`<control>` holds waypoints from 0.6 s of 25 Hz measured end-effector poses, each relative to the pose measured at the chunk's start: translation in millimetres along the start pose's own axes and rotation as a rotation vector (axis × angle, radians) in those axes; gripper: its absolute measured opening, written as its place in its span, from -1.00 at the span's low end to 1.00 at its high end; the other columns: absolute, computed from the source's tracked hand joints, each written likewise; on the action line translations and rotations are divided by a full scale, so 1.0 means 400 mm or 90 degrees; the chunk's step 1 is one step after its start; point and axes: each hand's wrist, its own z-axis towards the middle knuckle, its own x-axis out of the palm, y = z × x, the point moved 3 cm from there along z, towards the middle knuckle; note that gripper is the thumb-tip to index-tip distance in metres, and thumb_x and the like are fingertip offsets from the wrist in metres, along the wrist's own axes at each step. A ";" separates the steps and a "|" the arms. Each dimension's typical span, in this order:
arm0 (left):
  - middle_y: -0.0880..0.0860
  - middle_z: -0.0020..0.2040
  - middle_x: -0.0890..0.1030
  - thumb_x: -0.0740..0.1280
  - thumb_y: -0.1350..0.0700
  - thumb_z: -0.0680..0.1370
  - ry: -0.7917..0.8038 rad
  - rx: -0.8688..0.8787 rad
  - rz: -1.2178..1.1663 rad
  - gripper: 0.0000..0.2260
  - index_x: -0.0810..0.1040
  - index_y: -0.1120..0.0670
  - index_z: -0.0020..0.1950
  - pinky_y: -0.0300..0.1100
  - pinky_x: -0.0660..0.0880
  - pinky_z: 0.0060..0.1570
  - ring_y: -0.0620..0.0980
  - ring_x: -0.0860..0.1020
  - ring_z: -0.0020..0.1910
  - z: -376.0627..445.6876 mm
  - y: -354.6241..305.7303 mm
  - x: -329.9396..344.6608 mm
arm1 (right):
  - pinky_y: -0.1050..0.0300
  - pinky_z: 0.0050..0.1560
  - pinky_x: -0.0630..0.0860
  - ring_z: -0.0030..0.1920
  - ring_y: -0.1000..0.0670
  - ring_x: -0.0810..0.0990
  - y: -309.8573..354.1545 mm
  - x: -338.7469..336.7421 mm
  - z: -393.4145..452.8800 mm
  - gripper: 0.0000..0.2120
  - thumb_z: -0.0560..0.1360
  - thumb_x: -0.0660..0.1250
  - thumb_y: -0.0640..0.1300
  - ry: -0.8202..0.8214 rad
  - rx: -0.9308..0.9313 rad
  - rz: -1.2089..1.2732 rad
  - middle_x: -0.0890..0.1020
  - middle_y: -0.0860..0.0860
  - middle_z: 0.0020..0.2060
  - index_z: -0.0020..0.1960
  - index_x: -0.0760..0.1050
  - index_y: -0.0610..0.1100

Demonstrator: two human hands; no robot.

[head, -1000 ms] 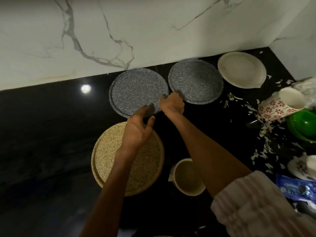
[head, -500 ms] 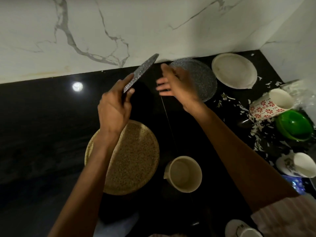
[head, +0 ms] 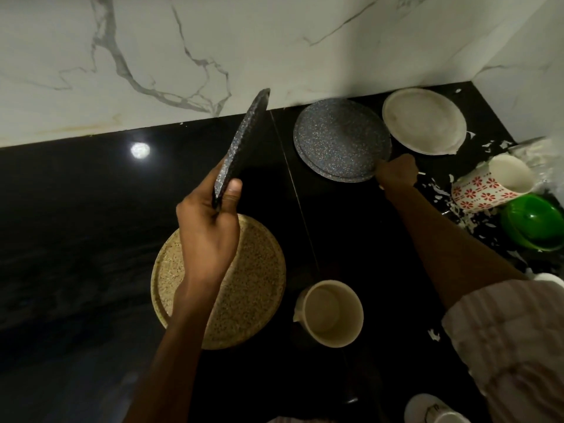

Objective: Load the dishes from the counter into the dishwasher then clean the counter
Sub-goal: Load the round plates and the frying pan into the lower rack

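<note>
Plate (head: 241, 145) on edge in left hand (head: 207, 230)

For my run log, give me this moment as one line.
left hand: holds lifted grey speckled round plate on edge | right hand: at rim of second grey speckled round plate, grip unclear | black counter: dishes remain

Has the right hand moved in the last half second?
Yes. The right hand has dropped to the near rim of the grey plate lying on the counter, curled there.
</note>
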 end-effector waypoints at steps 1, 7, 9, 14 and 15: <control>-0.08 -0.10 0.64 0.26 0.14 0.63 -0.001 -0.007 -0.003 -0.74 0.56 0.10 0.31 -0.33 0.48 -0.12 -0.17 0.59 -0.09 -0.001 0.002 0.004 | -0.06 0.17 0.46 0.22 -0.27 0.53 0.000 0.002 0.002 -0.63 0.52 0.32 -0.10 0.005 -0.002 -0.013 0.54 -0.26 0.20 0.22 0.43 -0.33; 0.03 -0.12 0.65 0.26 0.14 0.63 -0.007 -0.004 -0.018 -0.73 0.55 0.09 0.32 -0.19 0.53 -0.13 -0.03 0.60 -0.11 -0.015 0.003 0.015 | -0.03 0.17 0.45 0.25 -0.23 0.50 -0.007 0.000 -0.017 -0.58 0.58 0.24 -0.03 -0.018 -0.008 0.035 0.52 -0.24 0.23 0.28 0.40 -0.33; 0.04 -0.11 0.65 0.25 0.13 0.64 -0.004 0.001 -0.021 -0.73 0.55 0.08 0.32 -0.09 0.56 -0.12 -0.02 0.61 -0.10 -0.015 0.005 0.014 | -0.01 -0.07 0.58 0.13 -0.17 0.59 -0.004 -0.005 -0.029 -0.74 0.57 0.27 -0.05 0.000 0.039 0.190 0.56 -0.17 0.04 0.10 0.45 -0.25; 0.03 -0.11 0.65 0.26 0.14 0.64 -0.010 0.013 -0.039 -0.72 0.54 0.07 0.34 -0.12 0.55 -0.12 -0.02 0.60 -0.13 -0.029 -0.007 0.010 | 0.11 -0.22 0.66 -0.13 -0.02 0.67 0.069 -0.064 -0.177 -0.90 0.63 0.22 -0.19 0.188 0.056 0.486 0.60 -0.09 0.03 0.04 0.50 -0.18; 0.04 -0.14 0.63 0.26 0.15 0.63 -0.009 0.017 -0.038 -0.71 0.53 0.06 0.35 -0.18 0.54 -0.15 -0.04 0.57 -0.18 -0.035 -0.014 0.011 | 0.07 -0.17 0.67 -0.09 -0.06 0.69 0.080 -0.076 -0.222 -0.84 0.63 0.21 -0.19 0.227 0.023 0.484 0.61 -0.10 0.09 0.18 0.47 -0.18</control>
